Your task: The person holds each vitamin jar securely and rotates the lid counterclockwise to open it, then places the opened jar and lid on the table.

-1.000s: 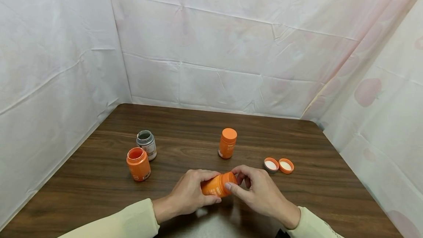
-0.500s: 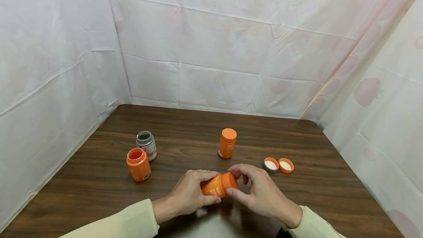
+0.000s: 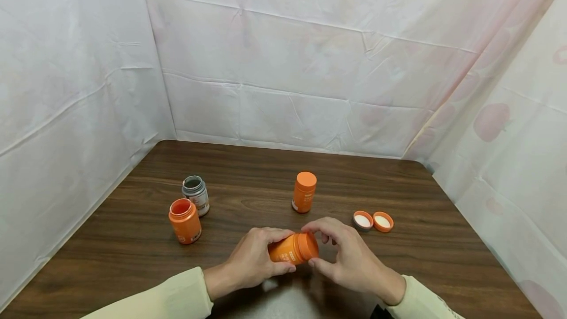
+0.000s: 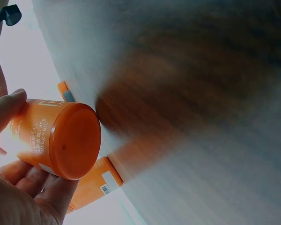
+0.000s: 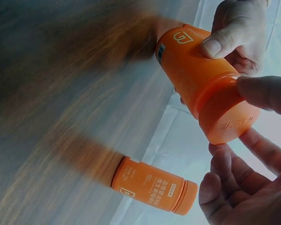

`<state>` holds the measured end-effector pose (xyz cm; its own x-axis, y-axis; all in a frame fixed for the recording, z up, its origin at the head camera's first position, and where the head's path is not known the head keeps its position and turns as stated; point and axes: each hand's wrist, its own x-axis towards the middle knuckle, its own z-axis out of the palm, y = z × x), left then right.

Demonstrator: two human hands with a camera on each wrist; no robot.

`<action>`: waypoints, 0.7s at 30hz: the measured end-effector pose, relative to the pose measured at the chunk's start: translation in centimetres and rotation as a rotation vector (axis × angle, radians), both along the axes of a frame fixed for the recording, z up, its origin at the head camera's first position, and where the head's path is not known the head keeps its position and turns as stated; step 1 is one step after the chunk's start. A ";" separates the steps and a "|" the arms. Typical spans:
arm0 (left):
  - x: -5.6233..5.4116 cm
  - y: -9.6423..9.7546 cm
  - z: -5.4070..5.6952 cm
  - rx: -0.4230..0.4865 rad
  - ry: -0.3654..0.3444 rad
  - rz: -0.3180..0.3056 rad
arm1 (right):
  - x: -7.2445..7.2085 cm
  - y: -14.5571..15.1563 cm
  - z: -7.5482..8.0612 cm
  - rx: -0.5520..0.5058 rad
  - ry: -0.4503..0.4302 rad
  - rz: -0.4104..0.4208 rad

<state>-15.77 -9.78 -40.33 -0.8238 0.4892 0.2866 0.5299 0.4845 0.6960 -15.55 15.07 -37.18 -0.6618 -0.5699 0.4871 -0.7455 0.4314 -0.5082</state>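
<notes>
My left hand (image 3: 252, 257) grips an orange pill bottle (image 3: 283, 251) round its body, thumb on the near side. The bottle is tilted, its orange cap (image 3: 308, 245) facing right. With thumb and forefinger my right hand (image 3: 350, 255) pinches the cap by its edges; the other fingers are bent below it in the right wrist view. The cap is on the bottle's neck. In the left wrist view the bottle's plain base (image 4: 76, 141) faces the camera. Beyond the hands a second capped orange bottle (image 3: 304, 193) stands upright.
An uncapped orange bottle (image 3: 186, 223) and an uncapped grey bottle (image 3: 197, 196) stand at the left. Two loose caps, one grey-sided (image 3: 362, 221) and one orange (image 3: 383, 221), lie inside-up at the right. White sheeting (image 3: 266, 63) surrounds the dark wooden table (image 3: 239, 161).
My right thumb and forefinger have shifted round the cap's edge, the thumb sliding slightly right and the forefinger left. My left hand and the bottle have stayed almost still.
</notes>
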 end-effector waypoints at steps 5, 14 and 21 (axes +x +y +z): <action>0.1 0.0 0.1 -0.005 0.002 0.004 | -0.1 -0.1 0.1 -0.014 0.006 0.048; 0.1 -0.1 -0.2 -0.008 0.000 0.015 | -0.2 -0.1 -0.1 -0.015 -0.038 0.063; 0.0 -0.1 -0.2 0.002 -0.006 0.019 | -0.1 -0.4 -0.2 -0.045 -0.040 -0.051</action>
<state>-15.76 -9.91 -40.56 -0.8346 0.4729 0.2825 0.5165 0.4934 0.6999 -15.67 14.70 -37.41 -0.7088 -0.5132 0.4839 -0.7018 0.4441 -0.5570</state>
